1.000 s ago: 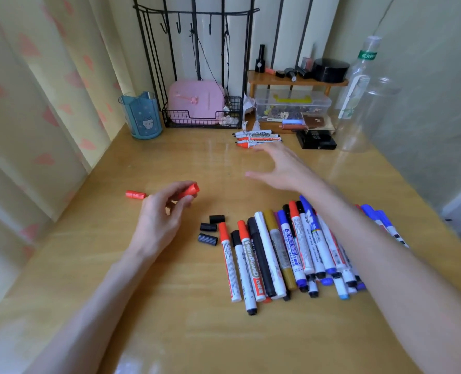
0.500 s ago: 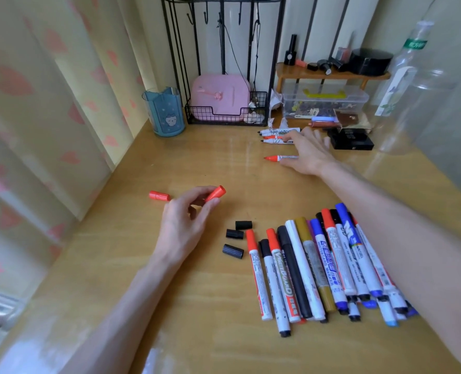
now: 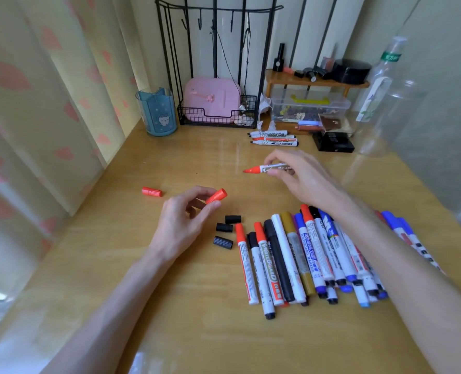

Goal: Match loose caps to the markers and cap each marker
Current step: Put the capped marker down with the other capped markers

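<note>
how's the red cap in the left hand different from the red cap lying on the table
The held red cap is pinched by the left hand; the lying red cap rests untouched on the table. The held red cap tilts up rightward; the lying red cap lies flat on its side, further left. Both are red, off any marker.

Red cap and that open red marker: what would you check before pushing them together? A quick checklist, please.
1. The red cap pinched in the left hand: ok.
2. The red marker held in the right hand: ok.
3. Marker tip bare and red, matching the cap: ok.
4. Cap's open end facing the tip: cannot tell.
5. Cap and tip lined up: not ok, they are apart.
</note>
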